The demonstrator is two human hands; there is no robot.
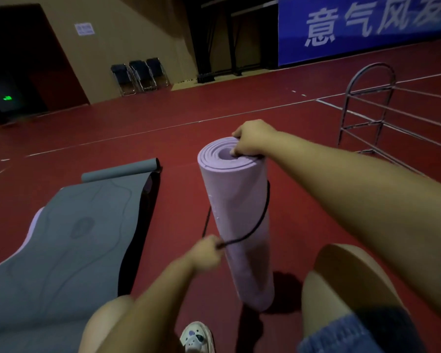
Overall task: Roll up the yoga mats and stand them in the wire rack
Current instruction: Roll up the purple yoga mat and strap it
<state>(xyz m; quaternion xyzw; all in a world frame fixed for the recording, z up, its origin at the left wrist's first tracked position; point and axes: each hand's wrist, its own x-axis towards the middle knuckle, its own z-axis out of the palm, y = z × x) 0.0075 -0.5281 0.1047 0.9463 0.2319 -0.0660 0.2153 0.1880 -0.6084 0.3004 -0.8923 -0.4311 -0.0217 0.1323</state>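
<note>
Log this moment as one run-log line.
rolled lilac foam mat: upright on floor | right hand: grips its top | left hand: pulls thin black cord | grey mat: mostly unrolled | wire rack: apart

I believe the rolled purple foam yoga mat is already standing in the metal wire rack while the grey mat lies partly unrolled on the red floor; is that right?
Not quite. The head view shows the rolled purple foam yoga mat standing on the red floor, held at its top by the right hand, well apart from the metal wire rack. The left hand pulls a black cord looped round it. The grey mat does lie partly unrolled.
</note>
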